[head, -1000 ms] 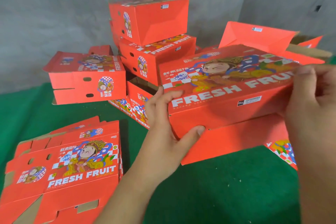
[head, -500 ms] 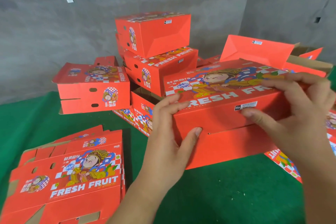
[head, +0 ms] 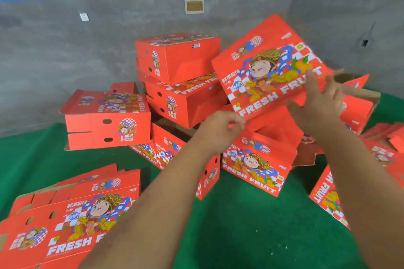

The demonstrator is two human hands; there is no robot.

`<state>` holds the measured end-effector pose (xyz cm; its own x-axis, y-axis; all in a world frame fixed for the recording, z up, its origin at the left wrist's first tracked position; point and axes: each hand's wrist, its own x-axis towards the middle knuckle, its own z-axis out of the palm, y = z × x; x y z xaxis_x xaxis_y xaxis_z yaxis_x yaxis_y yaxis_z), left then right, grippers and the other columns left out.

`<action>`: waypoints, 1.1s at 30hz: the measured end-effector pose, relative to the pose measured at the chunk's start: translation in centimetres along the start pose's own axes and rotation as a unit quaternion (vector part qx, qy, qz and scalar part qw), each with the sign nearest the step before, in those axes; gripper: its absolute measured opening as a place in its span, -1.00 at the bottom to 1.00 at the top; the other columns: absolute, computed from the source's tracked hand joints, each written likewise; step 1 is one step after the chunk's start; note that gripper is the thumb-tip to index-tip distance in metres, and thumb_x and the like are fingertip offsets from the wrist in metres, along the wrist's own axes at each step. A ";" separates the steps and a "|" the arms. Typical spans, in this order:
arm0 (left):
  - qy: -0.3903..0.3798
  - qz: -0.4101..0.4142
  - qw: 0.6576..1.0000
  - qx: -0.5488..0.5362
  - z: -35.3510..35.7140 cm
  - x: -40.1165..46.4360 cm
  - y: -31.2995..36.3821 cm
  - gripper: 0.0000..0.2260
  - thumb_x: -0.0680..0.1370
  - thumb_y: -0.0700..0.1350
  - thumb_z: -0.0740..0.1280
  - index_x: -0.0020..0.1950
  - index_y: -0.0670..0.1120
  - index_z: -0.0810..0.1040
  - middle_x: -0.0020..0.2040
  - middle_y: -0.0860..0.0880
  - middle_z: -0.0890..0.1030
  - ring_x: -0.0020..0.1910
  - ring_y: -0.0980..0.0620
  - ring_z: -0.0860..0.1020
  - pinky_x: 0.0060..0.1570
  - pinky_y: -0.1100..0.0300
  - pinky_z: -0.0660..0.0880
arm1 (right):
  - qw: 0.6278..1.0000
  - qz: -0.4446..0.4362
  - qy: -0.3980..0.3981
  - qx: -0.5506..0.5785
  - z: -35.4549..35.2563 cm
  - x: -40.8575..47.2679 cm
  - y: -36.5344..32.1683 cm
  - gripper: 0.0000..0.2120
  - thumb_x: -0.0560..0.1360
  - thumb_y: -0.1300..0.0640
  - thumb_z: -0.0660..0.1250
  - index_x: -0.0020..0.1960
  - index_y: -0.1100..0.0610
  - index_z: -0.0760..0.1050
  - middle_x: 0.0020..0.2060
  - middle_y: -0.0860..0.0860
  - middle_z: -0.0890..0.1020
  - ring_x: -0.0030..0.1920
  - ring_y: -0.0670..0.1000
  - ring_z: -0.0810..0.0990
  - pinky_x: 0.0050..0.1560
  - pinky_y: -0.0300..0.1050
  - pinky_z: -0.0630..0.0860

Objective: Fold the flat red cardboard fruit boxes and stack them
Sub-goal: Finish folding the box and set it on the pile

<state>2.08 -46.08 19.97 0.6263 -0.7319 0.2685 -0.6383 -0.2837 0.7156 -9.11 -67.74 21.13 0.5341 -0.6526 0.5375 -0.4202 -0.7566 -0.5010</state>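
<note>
Folded box [head: 269, 67], tilted over heap: left hand [head: 220, 129] pinches lower corner, right hand [head: 321, 102] loosely spread against its edge; may slip, toppling stack [head: 179, 76].

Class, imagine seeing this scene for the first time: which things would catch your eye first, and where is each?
First, the tilted red box held up right of centre by the left hand and right hand. Next, the folded boxes piled behind against the grey wall, and the flat boxes at lower left on the green mat.

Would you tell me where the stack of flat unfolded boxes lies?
The stack of flat boxes lies at lower left on the green mat, under the left forearm.
</note>
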 end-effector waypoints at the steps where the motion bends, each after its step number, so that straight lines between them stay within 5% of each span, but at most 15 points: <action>1: 0.002 -0.001 0.999 -0.033 0.4 -0.1 -0.1 -0.82 0.64 -0.17 0.35 0.21 -0.07 0.67 0.15 0.02 0.70 0.19 0.05 0.63 0.32 0.06 0.50 | 0.998 -0.010 -0.021 0.055 0.3 -0.3 0.2 -0.25 0.57 0.07 0.42 0.65 0.09 0.14 0.54 0.29 0.29 0.54 0.33 0.24 0.52 0.27 0.19; 4: 0.053 -0.011 0.985 -0.165 2.6 -2.2 0.2 -0.84 0.65 -0.18 0.36 0.21 -0.08 0.66 0.02 0.10 0.68 0.04 0.18 0.63 0.18 0.24 0.50 | 0.981 -0.057 -0.053 0.176 1.1 -3.7 -0.4 -0.38 0.58 0.21 0.38 0.59 0.14 0.28 0.44 0.17 0.46 0.41 0.20 0.45 0.42 0.18 0.38; 8: 0.034 -0.142 0.932 -0.331 5.5 -5.3 0.3 -0.82 0.69 -0.09 0.31 0.29 -0.04 0.58 0.17 -0.03 0.67 0.09 -0.03 0.65 0.17 0.13 0.55 | 0.947 0.002 -0.145 0.285 3.1 -8.4 -3.2 -0.43 0.60 0.20 0.35 0.57 0.03 0.31 0.45 0.04 0.44 0.32 0.05 0.52 0.30 -0.02 0.48; 11: 0.022 -0.145 0.913 -0.380 6.5 -7.1 0.0 -0.78 0.73 -0.16 0.22 0.31 -0.16 0.57 -0.02 0.04 0.66 -0.18 0.19 0.58 -0.18 0.41 0.48 | 0.930 0.027 -0.180 0.321 3.7 -10.8 -4.5 -0.46 0.59 0.13 0.32 0.52 -0.15 0.33 0.44 -0.11 0.45 0.27 -0.10 0.55 0.28 0.00 0.54; 13: 0.027 -0.161 0.905 -0.393 6.9 -7.9 -0.8 -0.77 0.72 -0.22 0.18 0.30 -0.19 0.57 -0.11 0.08 0.67 -0.25 0.22 0.56 -0.18 0.40 0.49 | 0.923 0.031 -0.195 0.329 4.5 -12.6 -4.7 -0.49 0.57 0.08 0.32 0.48 -0.20 0.35 0.41 -0.16 0.47 0.27 -0.11 0.56 0.29 -0.01 0.54; 18: 0.050 -0.239 0.896 -0.370 8.1 -9.6 -2.7 -0.83 0.70 -0.09 0.28 0.27 0.07 0.56 0.13 -0.03 0.70 0.00 0.06 0.66 -0.03 0.26 0.51 | 0.927 0.097 -0.138 0.336 7.8 -15.4 -2.0 -0.62 0.55 0.12 0.37 0.31 -0.17 0.46 0.09 -0.53 0.54 0.10 -0.42 0.54 0.13 -0.34 0.46; 21: 0.055 -0.258 0.893 -0.363 9.0 -9.7 -3.9 -0.81 0.68 -0.11 0.31 0.26 0.10 0.57 0.11 0.04 0.68 -0.12 0.16 0.64 -0.20 0.32 0.51 | 0.925 0.168 -0.160 0.300 9.2 -15.6 0.7 -0.59 0.56 0.21 0.36 0.38 -0.04 0.46 0.01 -0.25 0.64 0.02 -0.19 0.62 0.07 -0.19 0.52; 23: 0.047 -0.265 0.889 -0.370 9.6 -9.6 -4.7 -0.75 0.68 -0.16 0.29 0.34 0.03 0.56 0.17 0.03 0.69 -0.07 0.15 0.62 -0.14 0.33 0.49 | 0.923 0.180 -0.199 0.275 9.7 -16.0 2.0 -0.59 0.56 0.22 0.34 0.40 0.11 0.47 -0.01 0.04 0.69 -0.03 0.05 0.64 0.05 0.01 0.54; 25: 0.034 -0.286 0.892 -0.349 10.2 -9.9 -5.6 -0.72 0.68 -0.15 0.29 0.39 0.03 0.54 0.24 -0.02 0.67 0.04 0.12 0.63 -0.05 0.32 0.51 | 0.943 0.167 -0.181 0.224 9.9 -16.7 3.0 -0.58 0.56 0.20 0.35 0.41 0.14 0.49 0.03 0.12 0.69 0.06 0.16 0.65 0.14 0.06 0.53; 28: 0.027 -0.328 0.888 -0.321 11.1 -10.9 -7.3 -0.72 0.65 -0.13 0.34 0.37 0.02 0.51 0.25 -0.08 0.65 0.15 -0.01 0.66 0.17 0.09 0.58 | 0.979 0.177 -0.083 0.055 9.6 -17.5 4.8 -0.31 0.46 0.00 0.46 0.53 -0.08 0.30 0.42 0.15 0.34 0.38 0.30 0.34 0.42 0.24 0.29; 31: 0.016 -0.357 0.880 -0.312 11.4 -11.4 -8.6 -0.62 0.60 -0.12 0.40 0.41 0.04 0.48 0.27 0.03 0.65 0.25 0.01 0.62 0.27 0.06 0.52 | 0.956 0.225 -0.171 -0.079 9.0 -17.4 7.3 0.04 0.35 -0.30 0.49 0.59 -0.29 -0.13 0.57 -0.05 -0.15 0.54 0.22 -0.02 0.51 0.34 0.01; 33: 0.000 -0.369 0.878 -0.306 11.4 -11.3 -9.0 -0.57 0.59 -0.09 0.42 0.45 0.10 0.48 0.30 0.10 0.63 0.29 0.06 0.59 0.38 0.01 0.45 | 0.946 0.199 -0.224 -0.122 9.0 -17.7 8.5 0.07 0.34 -0.41 0.45 0.58 -0.33 -0.18 0.57 -0.06 -0.29 0.58 0.24 -0.08 0.53 0.35 -0.02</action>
<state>-4.35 -42.34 3.09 0.7684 -0.4888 -0.4130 0.2999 -0.2950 0.9072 -15.54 -62.22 1.22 0.5319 -0.8462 -0.0305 -0.7816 -0.4768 -0.4021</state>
